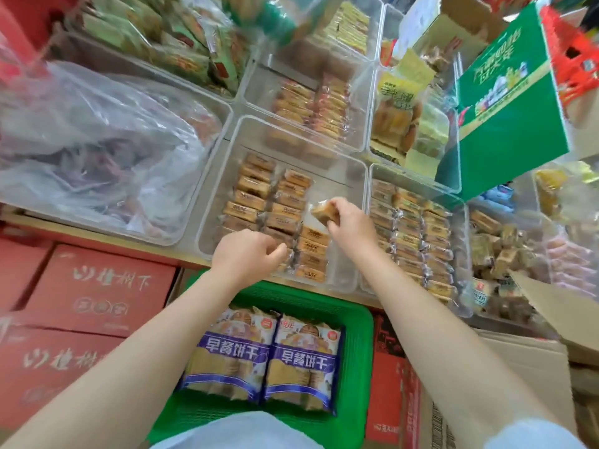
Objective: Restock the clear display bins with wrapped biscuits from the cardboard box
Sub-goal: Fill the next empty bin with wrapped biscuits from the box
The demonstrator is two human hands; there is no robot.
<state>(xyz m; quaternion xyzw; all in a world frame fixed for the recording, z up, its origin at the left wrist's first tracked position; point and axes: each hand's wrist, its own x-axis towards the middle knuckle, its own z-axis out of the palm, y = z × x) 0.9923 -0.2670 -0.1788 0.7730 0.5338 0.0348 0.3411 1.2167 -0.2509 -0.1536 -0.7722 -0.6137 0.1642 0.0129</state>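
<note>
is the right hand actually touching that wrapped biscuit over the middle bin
Touching. The head view shows the right hand pinching the wrapped biscuit, its fingers curled round one end, above the clear bin.

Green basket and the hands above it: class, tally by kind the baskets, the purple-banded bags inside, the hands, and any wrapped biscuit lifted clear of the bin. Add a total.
green basket: 1
purple-banded bags in it: 2
left hand and right hand: 2
wrapped biscuit held by the right hand: 1
Total: 6
</note>
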